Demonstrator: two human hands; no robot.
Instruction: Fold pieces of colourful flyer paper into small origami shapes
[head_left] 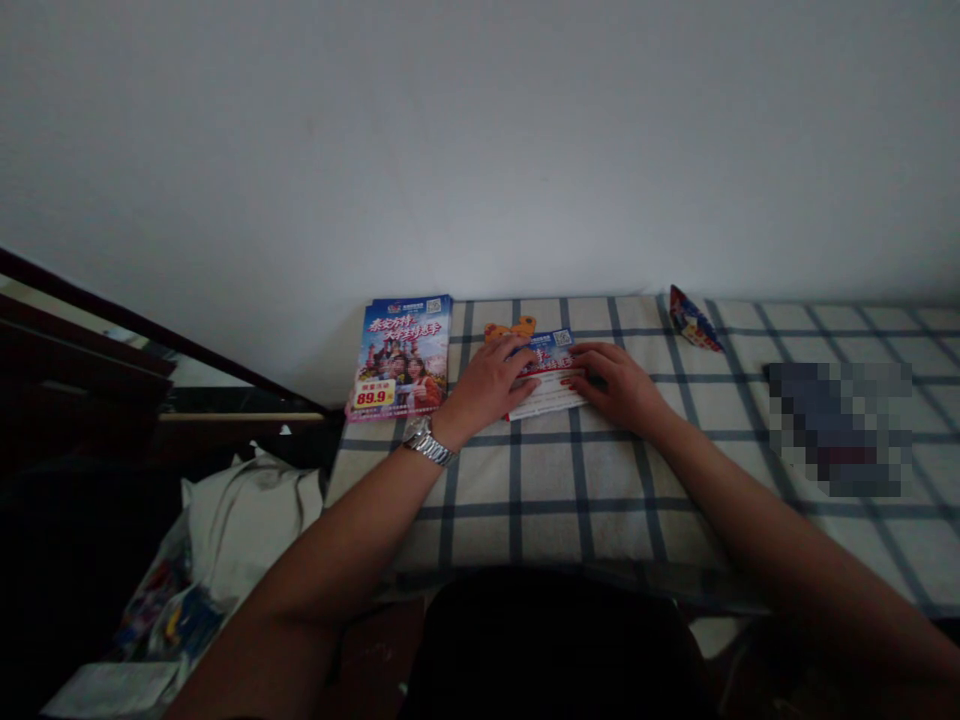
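We see our left hand (491, 385) and our right hand (615, 385) lying flat on a small paper flyer (547, 398). The flyer lies on a checked cloth (540, 480) and looks folded. It sits right under our fingertips, between the two hands. The left fingers (523, 352) are spread out on its left part. The right fingers (583, 353) are stretched out on its right part. No finger is curled around anything; both hands are open and touch the paper from above.

Just past the left fingers an orange shape (511, 328) peeks out, touching the flyer's far edge. Further left of the left fingers, a stack of bright flyers (403, 355) lies at the edge of the cloth. Off to the right of the right fingers, near the wall, sits a little folded paper piece (693, 320), apart from the hand. A silver watch (426, 441) is on the left wrist.
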